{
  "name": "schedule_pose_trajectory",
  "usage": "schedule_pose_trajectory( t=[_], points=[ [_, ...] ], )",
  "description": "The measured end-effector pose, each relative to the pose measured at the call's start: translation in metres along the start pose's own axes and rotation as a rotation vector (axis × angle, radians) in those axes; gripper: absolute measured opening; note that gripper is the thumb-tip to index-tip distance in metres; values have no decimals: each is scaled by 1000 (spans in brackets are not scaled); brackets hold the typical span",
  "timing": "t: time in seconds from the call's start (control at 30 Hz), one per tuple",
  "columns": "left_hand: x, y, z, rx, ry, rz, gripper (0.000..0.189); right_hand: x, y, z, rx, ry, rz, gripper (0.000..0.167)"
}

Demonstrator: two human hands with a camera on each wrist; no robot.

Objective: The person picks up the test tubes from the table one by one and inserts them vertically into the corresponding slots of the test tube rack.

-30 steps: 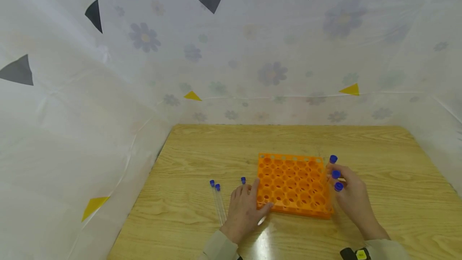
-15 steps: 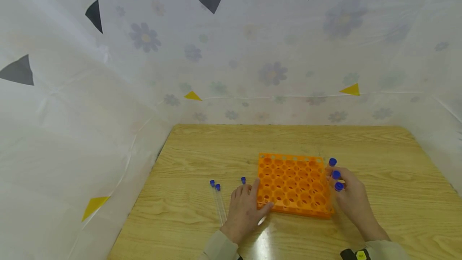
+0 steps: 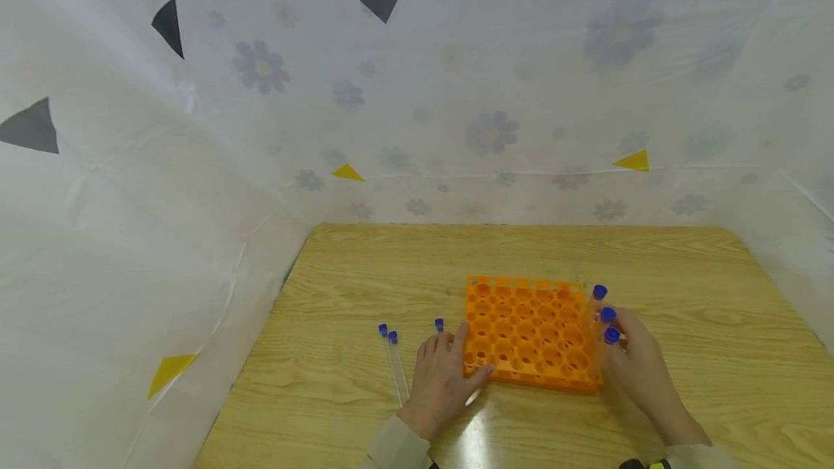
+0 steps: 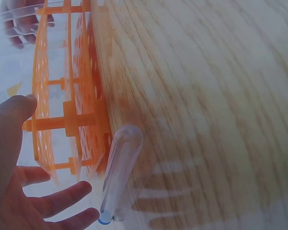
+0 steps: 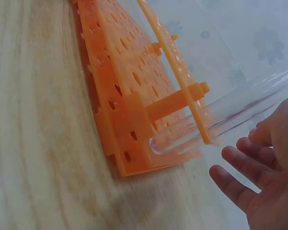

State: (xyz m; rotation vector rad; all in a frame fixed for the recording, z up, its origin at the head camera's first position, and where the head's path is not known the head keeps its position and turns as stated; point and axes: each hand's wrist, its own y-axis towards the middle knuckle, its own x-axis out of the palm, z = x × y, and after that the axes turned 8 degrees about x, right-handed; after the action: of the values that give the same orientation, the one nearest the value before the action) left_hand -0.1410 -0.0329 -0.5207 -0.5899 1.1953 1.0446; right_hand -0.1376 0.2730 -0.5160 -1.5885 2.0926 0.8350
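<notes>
On the far left, a pale sheet [image 3: 150, 252] hangs like a wall, with dark and yellow triangles on it. It goes on across the back, where flowers show on it. Next comes the wooden table [image 3: 352, 266]. Two thin clear tubes [image 3: 397, 371] with blue caps lie on it, side by side, near the person's left hand. A light sleeve [image 3: 394, 444] covers that arm.

A lone tube [image 4: 122, 163] lies on the table beside the orange rack (its blue cap peeks out past the fingers). The left hand [image 3: 439, 378] is spread wide and rests on the rack's near left corner. Its thumb is on the front edge, and one finger lies along the left side.

The orange rack [image 3: 541, 383] sits flat on the table in front of the person. It has layers full of round holes.

At the rack's right end, three blue-capped tubes [image 3: 608, 315] stand in a row. The right wrist view shows clear tube going down through the top layer, with a round end under it. The right hand [image 3: 641, 368] is just beside these tubes. Its fingers are loose and apart, and its palm holds nothing; whether a fingertip touches a tube is hard to tell.
</notes>
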Motion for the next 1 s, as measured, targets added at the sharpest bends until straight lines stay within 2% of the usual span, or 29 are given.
schedule_pose_trajectory(
  t=[0.17,0.4,0.5,0.77,1.0],
  points=[
    [0,0,0,6,-1,13,75,-2,-12,8,-1,47,-1,30],
    [0,-1,-1,1,-5,8,76,-4,-30,11,-10,8,-7,32],
    [1,-1,-1,0,-6,4,76,-6,-39,13,6,-6,-45,38],
    [0,-2,-1,7,-12,16,76,-6,-51,11,93,-104,-238,56],
    [0,-1,0,7,-13,14,77,-2,-55,3,89,-234,-243,70]
  ],
)
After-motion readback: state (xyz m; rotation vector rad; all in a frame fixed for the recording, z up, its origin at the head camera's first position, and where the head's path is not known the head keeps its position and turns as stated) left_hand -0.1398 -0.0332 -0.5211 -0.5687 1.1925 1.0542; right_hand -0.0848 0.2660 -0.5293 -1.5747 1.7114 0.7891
